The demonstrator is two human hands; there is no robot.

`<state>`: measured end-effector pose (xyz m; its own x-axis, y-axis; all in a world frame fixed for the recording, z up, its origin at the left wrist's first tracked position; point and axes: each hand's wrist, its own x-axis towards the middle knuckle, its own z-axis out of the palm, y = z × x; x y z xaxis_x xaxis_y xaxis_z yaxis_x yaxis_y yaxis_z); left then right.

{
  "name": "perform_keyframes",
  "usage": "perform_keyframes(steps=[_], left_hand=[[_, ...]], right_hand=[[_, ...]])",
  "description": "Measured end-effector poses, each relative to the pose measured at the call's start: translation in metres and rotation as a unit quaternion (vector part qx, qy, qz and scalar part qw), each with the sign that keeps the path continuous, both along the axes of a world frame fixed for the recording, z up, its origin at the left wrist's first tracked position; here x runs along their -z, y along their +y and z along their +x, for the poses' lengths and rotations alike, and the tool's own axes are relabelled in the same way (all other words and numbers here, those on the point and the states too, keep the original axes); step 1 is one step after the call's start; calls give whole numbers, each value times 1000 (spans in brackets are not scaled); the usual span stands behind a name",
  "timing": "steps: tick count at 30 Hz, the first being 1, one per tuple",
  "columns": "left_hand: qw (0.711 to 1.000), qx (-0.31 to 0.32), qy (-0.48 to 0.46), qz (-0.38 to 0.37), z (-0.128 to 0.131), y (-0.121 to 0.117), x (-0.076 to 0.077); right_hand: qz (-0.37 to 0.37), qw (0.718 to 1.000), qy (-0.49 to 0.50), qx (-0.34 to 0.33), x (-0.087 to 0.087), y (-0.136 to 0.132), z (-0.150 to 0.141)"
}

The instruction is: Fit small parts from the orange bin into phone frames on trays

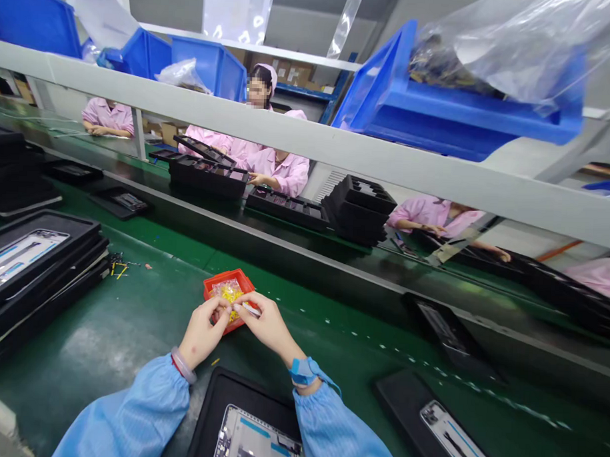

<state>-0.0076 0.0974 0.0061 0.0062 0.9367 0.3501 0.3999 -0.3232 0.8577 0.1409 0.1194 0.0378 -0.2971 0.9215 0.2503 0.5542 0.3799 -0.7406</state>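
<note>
My left hand (205, 330) and my right hand (270, 326) meet over a small red tray (209, 286), thumbs and forefingers pinched close together. Whatever is between the fingertips is too small to make out. A slim whitish piece shows beside my right fingers, its kind unclear. Inside the tray lie small yellow parts (229, 291), partly in a clear plastic bag. Below my wrists, a black tray (214, 392) holds a phone frame (250, 440) with blue strips; my right sleeve covers part of it.
Stacked black trays (37, 292) stand at left, with small yellow and black bits (118, 267) beside them. More black trays (403, 405) lie at right. A white rail (288, 131) with blue bins (439, 113) crosses above. Co-workers in pink (287, 171) sit beyond the conveyor.
</note>
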Motion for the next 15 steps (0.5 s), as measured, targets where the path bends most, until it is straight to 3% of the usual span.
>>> perform_keyframes(steps=[6,15], left_hand=[[999,-8,36,32,2,-1,0],[993,-24,79,80,6,-6,-2]], right_hand=[[10,1000,16,-17,-7,-8,1],[-7,999,37,-17,-3,-10,3]])
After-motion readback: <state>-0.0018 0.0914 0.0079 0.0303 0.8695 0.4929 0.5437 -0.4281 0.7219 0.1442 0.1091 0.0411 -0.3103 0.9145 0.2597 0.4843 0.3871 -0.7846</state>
